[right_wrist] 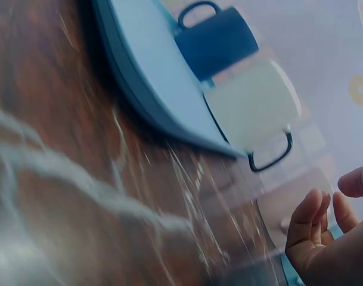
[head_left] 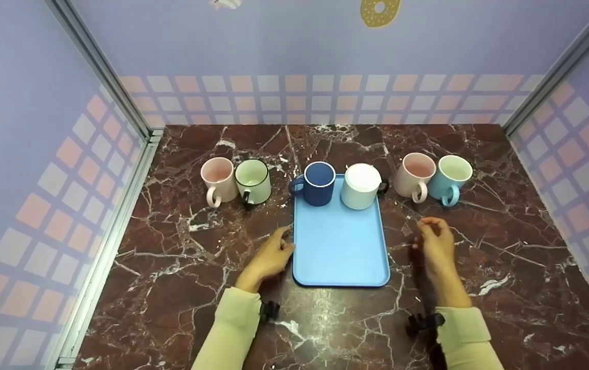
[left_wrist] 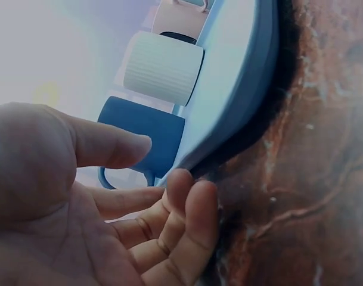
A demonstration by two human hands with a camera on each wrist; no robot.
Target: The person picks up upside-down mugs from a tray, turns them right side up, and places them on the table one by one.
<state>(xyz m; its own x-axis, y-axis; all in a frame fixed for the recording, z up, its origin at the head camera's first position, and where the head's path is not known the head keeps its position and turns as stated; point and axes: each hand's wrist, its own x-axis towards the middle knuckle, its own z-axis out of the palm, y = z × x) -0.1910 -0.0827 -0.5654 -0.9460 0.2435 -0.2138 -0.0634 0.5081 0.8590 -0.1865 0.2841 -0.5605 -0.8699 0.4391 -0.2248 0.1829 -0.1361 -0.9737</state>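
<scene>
My left hand [head_left: 272, 253] is beside the left edge of a light-blue tray [head_left: 340, 246], its fingertips right at the rim and its fingers loosely bent. In the left wrist view, nothing lies between thumb and fingers. On the tray's far end, a navy mug [head_left: 319, 184] stands upright, handle to the left. To its right, a white ribbed mug [head_left: 360, 187] sits upside down, its black rim [right_wrist: 220, 125] against the tray and its black handle pointing right. Right of the tray, my right hand [head_left: 437, 245] holds nothing, fingers loosely curled, nearest the pink mug [head_left: 413, 176].
Left of the tray stand another pink mug [head_left: 219, 180] and a pale green mug [head_left: 254, 182] with black rim and handle. A blue mug [head_left: 449, 180] is beside the right-hand pink one. Purple panels [head_left: 294, 46] enclose the dark marbled table [head_left: 171, 308] at the back and sides.
</scene>
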